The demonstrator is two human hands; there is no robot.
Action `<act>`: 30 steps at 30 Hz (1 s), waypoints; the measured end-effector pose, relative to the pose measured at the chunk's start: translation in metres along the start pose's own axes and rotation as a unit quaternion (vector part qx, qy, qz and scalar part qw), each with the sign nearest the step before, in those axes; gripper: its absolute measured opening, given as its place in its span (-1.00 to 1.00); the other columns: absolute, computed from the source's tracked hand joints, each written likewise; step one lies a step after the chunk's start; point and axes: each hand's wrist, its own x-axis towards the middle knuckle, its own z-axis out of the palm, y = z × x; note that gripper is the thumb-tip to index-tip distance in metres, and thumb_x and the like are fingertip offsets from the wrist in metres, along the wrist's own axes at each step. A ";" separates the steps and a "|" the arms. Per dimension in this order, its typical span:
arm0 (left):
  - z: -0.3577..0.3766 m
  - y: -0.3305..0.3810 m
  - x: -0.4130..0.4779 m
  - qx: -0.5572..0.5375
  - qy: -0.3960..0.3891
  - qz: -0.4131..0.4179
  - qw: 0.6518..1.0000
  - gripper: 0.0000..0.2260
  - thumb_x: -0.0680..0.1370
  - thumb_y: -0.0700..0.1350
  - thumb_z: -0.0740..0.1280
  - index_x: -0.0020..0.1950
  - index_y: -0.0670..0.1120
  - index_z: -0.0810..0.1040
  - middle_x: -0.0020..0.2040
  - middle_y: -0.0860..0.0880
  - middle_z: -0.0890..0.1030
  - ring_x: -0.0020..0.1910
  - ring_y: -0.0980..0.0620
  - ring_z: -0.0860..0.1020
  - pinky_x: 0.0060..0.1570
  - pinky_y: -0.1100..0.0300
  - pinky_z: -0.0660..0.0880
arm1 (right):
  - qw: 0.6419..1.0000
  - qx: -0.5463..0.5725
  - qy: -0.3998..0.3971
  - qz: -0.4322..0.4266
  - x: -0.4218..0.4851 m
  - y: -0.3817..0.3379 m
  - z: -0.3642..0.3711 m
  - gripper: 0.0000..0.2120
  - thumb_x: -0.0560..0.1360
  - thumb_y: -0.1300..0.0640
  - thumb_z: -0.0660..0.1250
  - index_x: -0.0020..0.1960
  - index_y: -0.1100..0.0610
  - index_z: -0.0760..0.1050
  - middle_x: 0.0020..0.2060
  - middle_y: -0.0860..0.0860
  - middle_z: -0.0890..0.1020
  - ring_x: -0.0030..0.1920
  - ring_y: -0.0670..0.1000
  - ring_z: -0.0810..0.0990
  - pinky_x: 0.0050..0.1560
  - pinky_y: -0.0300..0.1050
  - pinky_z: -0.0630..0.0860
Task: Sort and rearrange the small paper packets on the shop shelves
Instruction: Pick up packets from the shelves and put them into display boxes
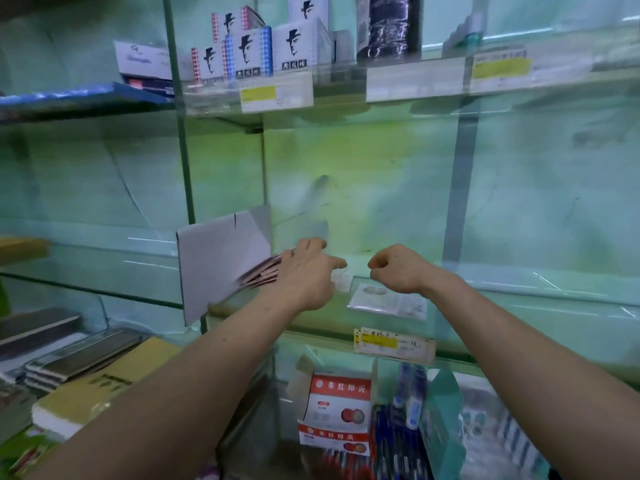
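An open grey card box (pixel 221 258) stands at the left end of a glass shelf (pixel 519 287) in a shop. At its mouth is a fan of pinkish packets (pixel 262 274), gripped by a person's left hand (pixel 304 271). A small pale packet (pixel 343 281), blurred, lies just beside that hand's thumb, and a clear-sleeved packet (pixel 388 302) lies flat nearby. The right hand (pixel 398 268) hovers apart, fingers curled on nothing visible. White boxes (pixel 247 57) line the shelf above, and red-and-white boxes (pixel 334 410) sit below.
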 end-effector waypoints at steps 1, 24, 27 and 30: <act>0.006 0.000 0.007 0.008 -0.004 0.009 1.000 -0.56 0.58 -0.05 0.24 0.46 0.17 0.30 0.49 -0.09 0.18 0.47 -0.10 0.11 0.37 -0.05 0.15 | 1.000 -0.013 -0.014 -0.005 0.008 0.003 0.004 -0.65 0.55 0.21 0.23 0.32 0.21 0.48 0.31 0.09 0.52 0.27 0.09 0.50 0.28 -0.12 0.39; 0.028 -0.040 0.053 -0.007 0.018 0.066 0.998 -0.75 0.53 -0.11 0.21 0.10 0.01 0.64 0.03 -0.05 0.66 0.04 -0.13 0.57 -0.09 0.11 0.46 | 0.965 -0.227 -0.107 -0.081 0.071 -0.025 0.049 -0.78 0.48 0.09 0.29 -0.06 0.26 0.53 -0.16 0.15 0.60 -0.19 0.13 0.51 -0.19 -0.07 0.43; 0.019 -0.039 0.051 -0.032 0.001 0.044 0.999 -0.79 0.54 -0.08 0.19 -0.14 -0.06 0.61 -0.13 -0.13 0.63 -0.07 -0.19 0.55 -0.18 0.10 0.43 | 0.938 -0.315 -0.023 -0.144 0.064 -0.036 0.043 -0.85 0.51 0.21 0.20 -0.01 0.15 0.53 -0.03 0.12 0.61 -0.05 0.17 0.55 -0.20 -0.13 0.33; 0.010 -0.043 0.053 -0.127 -0.035 0.001 0.991 -0.69 0.55 0.03 0.15 -0.30 -0.09 0.49 -0.24 -0.13 0.55 -0.20 -0.13 0.49 -0.26 0.13 0.35 | 0.933 -0.318 0.075 -0.151 0.062 -0.030 0.020 -0.78 0.54 0.15 0.21 0.12 0.04 0.57 0.07 0.08 0.62 0.08 0.15 0.56 -0.14 -0.13 0.34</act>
